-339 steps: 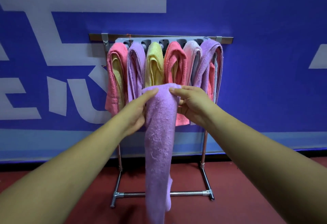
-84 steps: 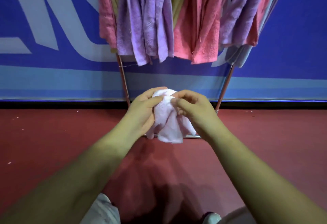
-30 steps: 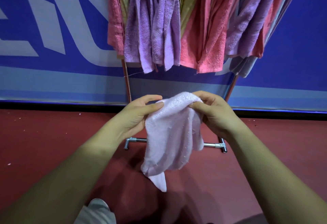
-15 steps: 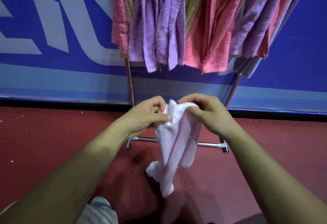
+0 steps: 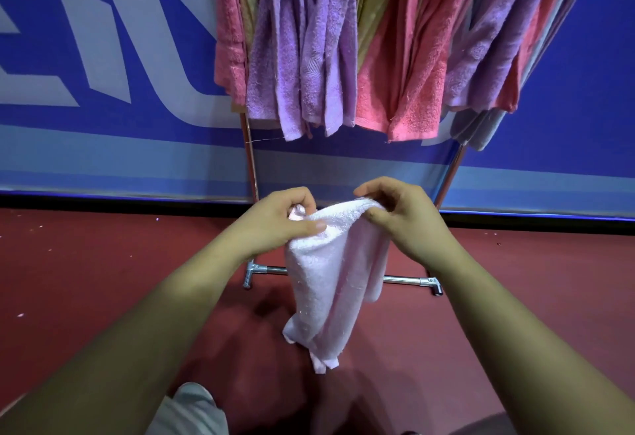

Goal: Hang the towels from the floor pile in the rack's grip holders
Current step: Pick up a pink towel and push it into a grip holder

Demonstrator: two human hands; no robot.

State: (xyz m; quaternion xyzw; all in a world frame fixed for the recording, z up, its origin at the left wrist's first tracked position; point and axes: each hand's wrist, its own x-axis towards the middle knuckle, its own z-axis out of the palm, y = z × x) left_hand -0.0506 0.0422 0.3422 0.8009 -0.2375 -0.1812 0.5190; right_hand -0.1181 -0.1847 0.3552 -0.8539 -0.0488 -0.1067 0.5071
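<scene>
Both hands, left (image 5: 278,218) and right (image 5: 398,214), pinch the pale pink towel (image 5: 330,276) by its top edge, near you, below the rack (image 5: 251,166). Bunch one corner tightly before lifting it to a holder.

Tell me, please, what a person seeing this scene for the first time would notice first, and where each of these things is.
The eye falls first on the pale pink towel at the centre, held up at its top edge by the left hand and the right hand above the red floor. Next come the hanging towels, pink, purple and yellow-green, crowded along the top on the metal rack, against a blue wall with large pale shapes.
</scene>
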